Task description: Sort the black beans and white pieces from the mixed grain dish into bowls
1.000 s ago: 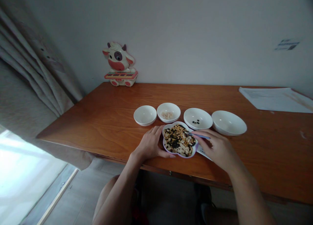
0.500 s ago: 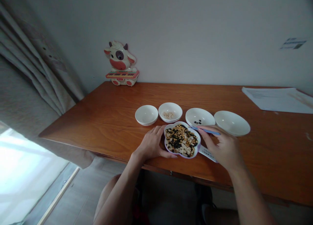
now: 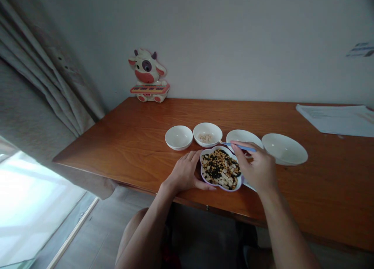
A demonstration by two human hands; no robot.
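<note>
My left hand (image 3: 184, 172) cups the left side of a lilac-rimmed, flower-shaped dish (image 3: 221, 147), its thumb along the front rim. The dish holds mixed beans (image 3: 220, 169), pale, yellow and black. My right hand (image 3: 257, 168) pinches a slim blue utensil (image 3: 241, 147), its tip reaching the rim of a white bowl (image 3: 243, 135) whose inside is partly hidden by that hand. Pale beans (image 3: 205, 138) lie in a small white bowl (image 3: 207, 133). To the left, another white bowl (image 3: 179, 137) looks empty. A wider white bowl (image 3: 284, 149) stands to the right.
All of this sits on a wooden table (image 3: 117, 144). A cow-shaped toy keyboard (image 3: 149, 77) stands at the far left corner by the wall, and papers (image 3: 336, 120) lie at the back right. A curtain (image 3: 49, 97) hangs left, beyond the table's near-left edge.
My right hand has moved up and away from me, bringing the blue utensil over the third bowl. The left hand stays on the dish. The whole view has drifted slightly.
</note>
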